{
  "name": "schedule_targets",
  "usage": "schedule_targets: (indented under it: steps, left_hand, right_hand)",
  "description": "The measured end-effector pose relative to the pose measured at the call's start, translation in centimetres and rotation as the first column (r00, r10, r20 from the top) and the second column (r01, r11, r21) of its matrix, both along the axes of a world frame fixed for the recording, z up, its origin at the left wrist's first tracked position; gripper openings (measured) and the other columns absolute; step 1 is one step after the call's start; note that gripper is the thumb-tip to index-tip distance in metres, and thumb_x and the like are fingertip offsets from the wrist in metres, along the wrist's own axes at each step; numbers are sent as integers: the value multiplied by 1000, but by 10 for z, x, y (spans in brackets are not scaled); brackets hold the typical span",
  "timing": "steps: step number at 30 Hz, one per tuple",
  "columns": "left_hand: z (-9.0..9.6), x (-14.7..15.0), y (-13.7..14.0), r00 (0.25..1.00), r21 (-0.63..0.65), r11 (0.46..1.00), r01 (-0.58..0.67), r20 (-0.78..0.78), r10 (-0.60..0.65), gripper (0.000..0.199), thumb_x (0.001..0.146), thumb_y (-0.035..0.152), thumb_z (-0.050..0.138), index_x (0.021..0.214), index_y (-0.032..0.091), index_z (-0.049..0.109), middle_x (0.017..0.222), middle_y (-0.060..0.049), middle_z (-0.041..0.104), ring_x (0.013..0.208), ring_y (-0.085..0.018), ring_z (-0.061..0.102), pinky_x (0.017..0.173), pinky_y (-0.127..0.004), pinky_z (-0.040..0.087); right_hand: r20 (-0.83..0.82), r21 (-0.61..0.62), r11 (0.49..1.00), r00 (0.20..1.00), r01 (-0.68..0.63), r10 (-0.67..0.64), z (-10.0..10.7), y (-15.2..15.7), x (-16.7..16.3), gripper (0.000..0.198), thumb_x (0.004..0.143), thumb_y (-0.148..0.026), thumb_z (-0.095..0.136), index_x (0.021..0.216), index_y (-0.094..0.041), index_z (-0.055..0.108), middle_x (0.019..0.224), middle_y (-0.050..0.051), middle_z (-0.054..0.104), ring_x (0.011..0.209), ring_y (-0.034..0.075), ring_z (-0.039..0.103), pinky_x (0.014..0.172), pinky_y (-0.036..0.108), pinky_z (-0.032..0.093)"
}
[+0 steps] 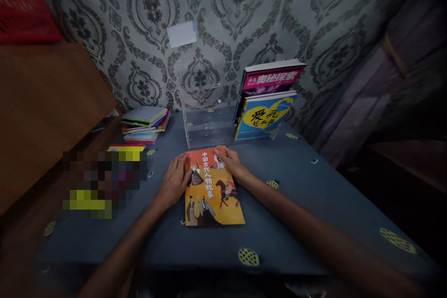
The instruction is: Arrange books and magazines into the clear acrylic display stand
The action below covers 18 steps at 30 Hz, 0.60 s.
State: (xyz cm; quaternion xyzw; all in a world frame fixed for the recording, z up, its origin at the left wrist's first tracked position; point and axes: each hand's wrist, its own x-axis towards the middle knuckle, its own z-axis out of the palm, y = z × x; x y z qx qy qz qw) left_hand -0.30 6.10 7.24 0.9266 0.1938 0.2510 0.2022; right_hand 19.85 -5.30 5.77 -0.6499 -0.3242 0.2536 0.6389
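Note:
An orange and yellow book with white Chinese characters and figures on its cover is in front of me. It is on or just above the table; I cannot tell which. My left hand is closed on its left edge, the thumb over the cover. At the upper right corner my right hand grips it, with the thumb on the front and the other fingers mostly hidden. Just behind stands a clear acrylic book rack. On the rack's right side lean a blue and yellow book and a taller pink and purple book.
A pile of books lies at the back left of the blue table. Nearer, a yellow-edged item is blurred out. A wooden cabinet borders the left side, a patterned wall the back, and a tied curtain the right.

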Motion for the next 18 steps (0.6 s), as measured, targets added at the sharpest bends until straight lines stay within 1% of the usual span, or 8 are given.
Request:
schedule_targets:
  steps: [2,5,8,11,13,15,16,18]
  left_hand:
    - [-12,3,8,997,57,997,52,-58,-49,45,98,36,42,138,17,46,149,-15,47,142,-26,39,115,-48,35]
    - [-26,3,16,987,117,990,76,-148,-59,47,99,38,39,141,17,45,151,-15,47,145,-26,36,115,-48,36]
    - [-28,1,18,982,150,985,88,-180,-60,50,100,40,36,143,15,44,151,-16,46,144,-24,37,114,-45,37]
    - [-23,0,15,979,159,984,79,-198,-47,50,101,41,35,143,16,45,151,-15,46,143,-23,39,113,-44,38]
    - [-21,0,14,979,158,985,74,-200,-41,50,100,41,36,144,17,45,151,-15,46,143,-23,40,113,-43,38]
    - [-22,0,14,980,156,985,70,-195,-39,50,100,41,37,144,18,45,152,-14,46,143,-23,40,113,-43,38]
    - [-23,0,14,980,155,985,68,-193,-38,50,100,41,38,144,18,45,152,-14,46,143,-23,39,113,-43,38]
    - [-25,1,15,980,156,985,69,-193,-38,50,100,40,38,144,17,45,151,-15,46,143,-24,39,114,-44,37]
  right_hand:
    - [172,-52,999,985,13,-4,-2,0,6,48,75,-68,56,68,-20,55,65,1,63,62,18,57,55,27,42]
    - [414,-163,985,910,61,12,-1,-4,11,42,86,-57,48,66,-20,55,64,1,61,63,17,56,56,26,38]
    - [547,-272,951,837,143,31,3,-9,13,35,90,-47,48,73,-20,61,69,2,65,66,18,60,59,26,37]
    - [621,-372,900,782,227,60,6,-13,13,26,91,-41,52,89,-20,67,79,5,70,72,21,64,62,27,40]
    - [701,-363,879,713,308,40,8,-15,11,24,91,-37,54,100,-20,67,92,8,71,84,24,65,67,29,45]
    - [790,-277,901,613,334,15,10,-15,8,24,91,-31,54,106,-19,67,105,12,69,98,27,62,77,34,49]
    - [821,-228,929,571,292,22,11,-14,5,25,91,-29,52,110,-19,67,109,13,68,104,28,60,83,37,50]
    - [850,-180,979,516,99,104,14,-11,-2,30,94,-26,47,118,-20,64,112,12,67,110,27,57,93,41,49]
